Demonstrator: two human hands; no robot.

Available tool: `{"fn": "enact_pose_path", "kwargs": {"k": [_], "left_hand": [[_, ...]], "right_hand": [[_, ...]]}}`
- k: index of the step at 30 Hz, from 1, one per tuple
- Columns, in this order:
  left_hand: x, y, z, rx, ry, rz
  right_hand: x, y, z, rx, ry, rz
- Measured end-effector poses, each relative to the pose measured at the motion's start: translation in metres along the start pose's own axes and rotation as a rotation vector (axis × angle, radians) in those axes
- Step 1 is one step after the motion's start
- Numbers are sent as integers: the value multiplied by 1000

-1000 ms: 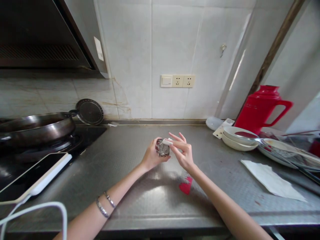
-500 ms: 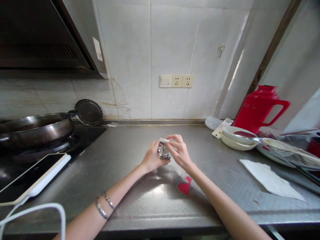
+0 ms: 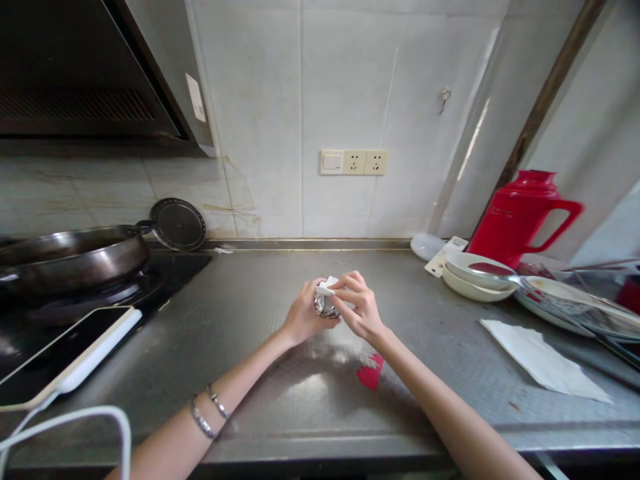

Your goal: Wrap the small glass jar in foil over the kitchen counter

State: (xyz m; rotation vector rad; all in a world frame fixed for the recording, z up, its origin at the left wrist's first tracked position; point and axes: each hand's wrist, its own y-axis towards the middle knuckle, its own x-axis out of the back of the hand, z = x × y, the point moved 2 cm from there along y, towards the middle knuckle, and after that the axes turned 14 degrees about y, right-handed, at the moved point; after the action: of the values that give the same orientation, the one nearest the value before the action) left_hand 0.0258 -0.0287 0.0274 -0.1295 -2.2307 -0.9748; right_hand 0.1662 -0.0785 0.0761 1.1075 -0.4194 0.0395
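Note:
My left hand (image 3: 303, 315) is wrapped round a small round silvery container (image 3: 324, 308) with a shiny, crinkled-looking top, held above the counter. Most of its side is hidden by the fingers. My right hand (image 3: 361, 307) pinches a small white strip (image 3: 325, 289), perhaps folded tissue or paper, against the upper rim of that container. A red scrap with a jagged edge (image 3: 370, 372) lies on the counter below the right wrist.
At the left, a steel pan (image 3: 75, 260) sits on the stove, with a phone (image 3: 55, 360) and white cable nearer. To the right are stacked bowls (image 3: 477, 277), a red thermos flask (image 3: 520, 217) and a white napkin (image 3: 543, 360) on the metal counter (image 3: 240, 293).
The white strip has shifted slightly left and down across the container's top, and my right fingertips have moved with it. My left hand keeps its grip.

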Motion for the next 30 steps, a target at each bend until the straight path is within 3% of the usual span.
{"fn": "enact_pose_path", "kwargs": {"k": [7, 12, 15, 21, 30], "left_hand": [[3, 3, -8, 121, -198, 16], [5, 5, -9, 216, -357, 45], [4, 4, -11, 234, -371, 70], [1, 1, -14, 228, -475, 124], [-5, 2, -8, 189, -436, 59]], "right_hand": [[1, 1, 4, -15, 60, -11], [10, 2, -7, -174, 111, -253], [12, 1, -16, -275, 92, -305], [2, -2, -21, -315, 147, -179], [-6, -5, -8, -49, 3, 18]]}}
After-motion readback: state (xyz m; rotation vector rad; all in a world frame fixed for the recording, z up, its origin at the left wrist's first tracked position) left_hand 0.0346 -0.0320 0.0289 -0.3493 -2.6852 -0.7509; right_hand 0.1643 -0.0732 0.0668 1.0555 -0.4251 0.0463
